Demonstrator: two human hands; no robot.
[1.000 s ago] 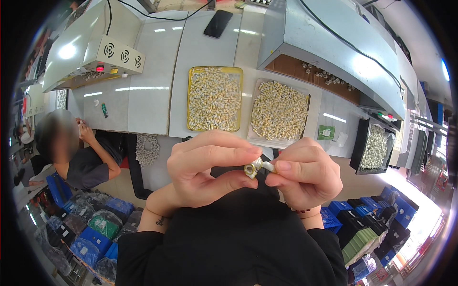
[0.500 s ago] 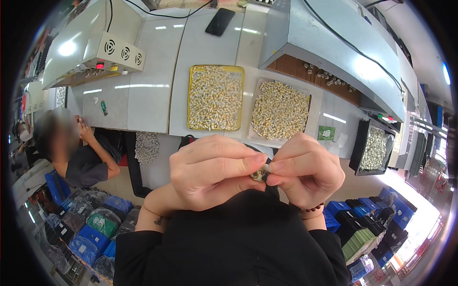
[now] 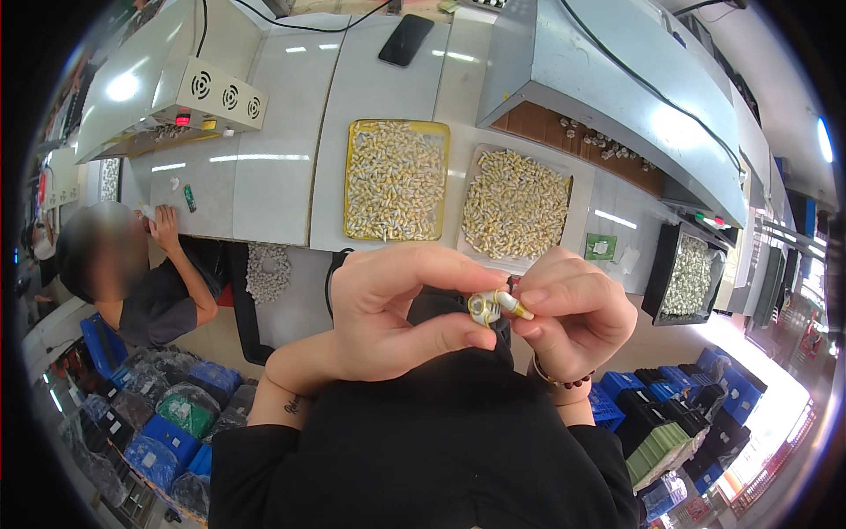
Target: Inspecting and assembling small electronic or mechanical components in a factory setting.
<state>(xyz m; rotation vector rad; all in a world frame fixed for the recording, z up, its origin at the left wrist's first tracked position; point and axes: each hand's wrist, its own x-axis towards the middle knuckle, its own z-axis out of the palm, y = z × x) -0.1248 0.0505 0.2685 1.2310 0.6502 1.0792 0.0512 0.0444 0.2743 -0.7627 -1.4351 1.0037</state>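
Observation:
Close in front of my body, both hands meet over small parts. Between the thumb and forefinger of my left hand [image 3: 397,309] sits a small round metal piece [image 3: 480,306], silver with a yellowish rim, its hollow end showing. My right hand [image 3: 573,313] pinches a small white-and-yellow capsule-shaped part [image 3: 514,305] by its yellow end. The two pieces touch or overlap; whether they are joined I cannot tell. Past my fingers on the bench lie a yellow tray [image 3: 351,189] and a whitish tray [image 3: 473,249], each full of similar white-and-yellow parts.
A black phone [image 3: 406,40] rests on the bench [image 3: 278,176]. Machine housings stand at left [image 3: 167,84] and right [image 3: 608,79]. A black tray [image 3: 654,295] of small silvery parts is at right. A co-worker [image 3: 132,273] sits at left near stacked, wrapped crates [image 3: 167,441].
My left forefinger and thumb have spread wider round the round piece, which shows more fully. The white-and-yellow part has come into clearer view. The co-worker's hand has risen a little.

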